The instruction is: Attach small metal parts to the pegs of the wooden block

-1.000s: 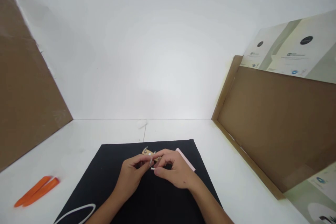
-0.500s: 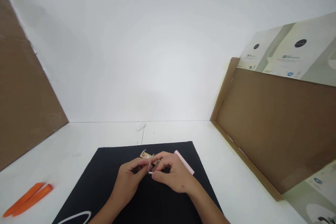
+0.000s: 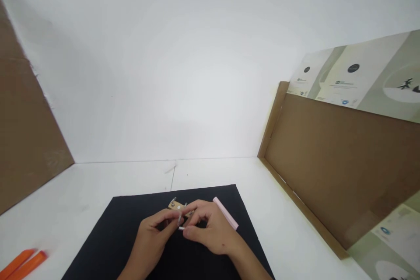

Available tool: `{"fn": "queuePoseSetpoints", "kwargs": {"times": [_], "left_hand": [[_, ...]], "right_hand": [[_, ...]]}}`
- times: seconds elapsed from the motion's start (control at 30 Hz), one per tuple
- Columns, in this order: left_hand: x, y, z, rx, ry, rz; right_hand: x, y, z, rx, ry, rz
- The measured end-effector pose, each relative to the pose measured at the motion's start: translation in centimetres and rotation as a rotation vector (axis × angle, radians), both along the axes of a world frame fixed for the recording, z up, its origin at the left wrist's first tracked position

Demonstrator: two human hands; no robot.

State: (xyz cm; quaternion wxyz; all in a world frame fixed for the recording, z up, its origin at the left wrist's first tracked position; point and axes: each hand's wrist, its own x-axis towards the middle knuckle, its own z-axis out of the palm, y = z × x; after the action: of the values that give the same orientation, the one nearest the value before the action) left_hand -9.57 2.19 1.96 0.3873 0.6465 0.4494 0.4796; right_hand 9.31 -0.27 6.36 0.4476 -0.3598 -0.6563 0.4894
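My left hand [image 3: 152,234] is closed, thumb and index finger pinching a small greyish, partly see-through piece [image 3: 180,218]. Close against it, my right hand [image 3: 211,229] is also closed. Its thumb and fingers hold a short white stick [image 3: 181,228], whose tip points left toward the other fingertips. Just behind both hands lies a small tan strip [image 3: 177,206] with a white dot, a dark round fastener and greyish upright prongs. My right fingers cover its right end, so I cannot tell whether they touch it.
A black mat [image 3: 131,214] lies under the hands on the white table [image 3: 88,197]. Right of my right hand rests a pink bar [image 3: 225,213]. Two orange sticks [image 3: 29,264] lie at lower left. Cardboard panels stand left [image 3: 29,127] and right [image 3: 341,162], before a white wall [image 3: 183,61].
The view has shifted, so everything sits a little lower and further left. A white loop at the lower left has left the picture. Both hands keep nearly the same pose and grip.
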Motion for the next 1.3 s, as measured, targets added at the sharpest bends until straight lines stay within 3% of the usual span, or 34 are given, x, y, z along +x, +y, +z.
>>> {"fn": "queuePoseSetpoints", "kwargs": {"times": [0.2,0.43,0.73,1.07,1.3], "left_hand": [[0.4,-0.5,0.5,0.042,0.009,-0.051],[0.0,-0.1,0.1,0.041,0.011,-0.013],[0.1,-0.1,0.1,0.052,0.035,-0.036],[-0.3,0.1,0.2,0.061,0.051,-0.001],[0.3,-0.5,0.5,0.068,0.048,-0.023]], "right_hand": [[-0.7,0.4,-0.8,-0.024,0.120,-0.114],[0.0,0.4,-0.6,-0.021,0.057,-0.011],[-0.7,0.7,-1.1,-0.045,0.129,-0.132],[0.2,0.2,-0.1,0.023,0.030,0.004],[-0.2,0.5,-0.8,-0.033,0.074,-0.069]]}}
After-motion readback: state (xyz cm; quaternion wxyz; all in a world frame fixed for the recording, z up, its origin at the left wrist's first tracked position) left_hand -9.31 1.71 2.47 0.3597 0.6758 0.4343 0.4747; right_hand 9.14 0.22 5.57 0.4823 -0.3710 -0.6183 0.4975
